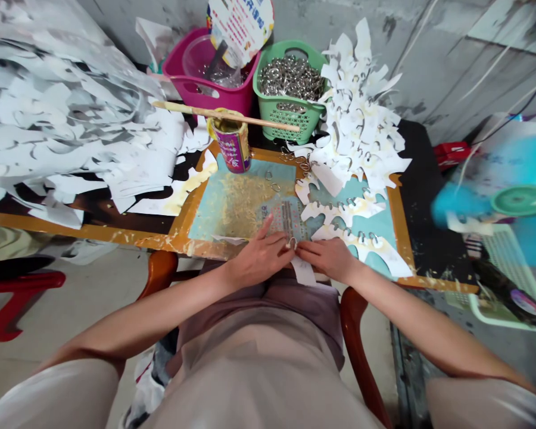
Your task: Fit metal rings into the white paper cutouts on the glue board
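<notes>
Two bare hands of mine are meeting over the near edge of a black table with orange-brown border (422,185). With my left hand (261,257) I am keeping one finger raised apart, while its other fingers are bending and closing on a small white strip of sheet material (304,273). With my right hand (333,259) I am pinching the same strip from the right side, the fingertips being pressed together. Between the fingertips of both hands, a shiny silver metal ring (292,242) is standing at the top of the strip; which fingers are bearing the ring itself, I cannot tell. The strip is hanging toward my lap.

Just beyond, a pale blue sheet with yellowish smears (226,205) is covering the middle of the table, and two loose silver rings (275,187) are lying on it. Near on the right, a scalloped white piece (384,253) is carrying several rings. At the far side, a purple and yellow round tin (233,149) is supporting a long pale wooden stick (268,122). Behind it, a magenta plastic basket (230,98) is standing left of a green perforated plastic basket (315,116), which is holding many rings.
</notes>
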### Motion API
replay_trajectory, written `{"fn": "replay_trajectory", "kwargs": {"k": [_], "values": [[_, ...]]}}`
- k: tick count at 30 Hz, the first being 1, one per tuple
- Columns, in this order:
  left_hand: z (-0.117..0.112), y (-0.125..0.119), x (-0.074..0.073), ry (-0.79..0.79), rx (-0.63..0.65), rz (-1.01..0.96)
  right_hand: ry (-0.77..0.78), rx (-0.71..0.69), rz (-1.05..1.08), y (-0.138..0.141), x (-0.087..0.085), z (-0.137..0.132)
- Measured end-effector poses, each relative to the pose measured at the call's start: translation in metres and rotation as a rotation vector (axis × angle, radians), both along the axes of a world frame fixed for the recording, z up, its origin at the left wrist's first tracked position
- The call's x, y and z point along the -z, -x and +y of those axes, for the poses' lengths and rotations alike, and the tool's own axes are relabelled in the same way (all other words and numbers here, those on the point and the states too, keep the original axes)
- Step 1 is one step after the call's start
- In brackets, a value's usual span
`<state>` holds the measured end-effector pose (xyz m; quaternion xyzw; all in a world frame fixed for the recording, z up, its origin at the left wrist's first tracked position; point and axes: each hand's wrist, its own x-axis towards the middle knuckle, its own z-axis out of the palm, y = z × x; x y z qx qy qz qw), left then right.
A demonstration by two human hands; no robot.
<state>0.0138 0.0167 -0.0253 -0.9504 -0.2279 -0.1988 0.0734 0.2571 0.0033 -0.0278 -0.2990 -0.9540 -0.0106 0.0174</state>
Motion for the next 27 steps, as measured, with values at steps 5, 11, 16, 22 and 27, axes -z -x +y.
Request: {"fn": "replay_trajectory", "kwargs": {"k": [5, 11, 16, 22, 27], "values": [[-0.009, 0.005, 0.002, -0.047, 0.022, 0.064, -0.013, 0.012, 0.088, -0.001, 0.003, -0.007], [-0.029, 0.006, 0.012, 0.157, -0.105, 0.033, 0.149, 0.305, 0.49, 0.002, -0.01, -0.02], [-0.04, 0.001, 0.019, 0.115, -0.218, -0.099, 0.109, 0.795, 0.732, 0.025, -0.015, -0.023], [-0.051, 0.008, 0.014, 0.195, -0.261, -0.256, 0.479, 0.774, 0.737, 0.048, -0.011, -0.022], [-0.044, 0.015, -0.026, 0.297, -0.397, -0.558, 0.735, 0.813, 1.082, 0.049, -0.025, -0.029]]}}
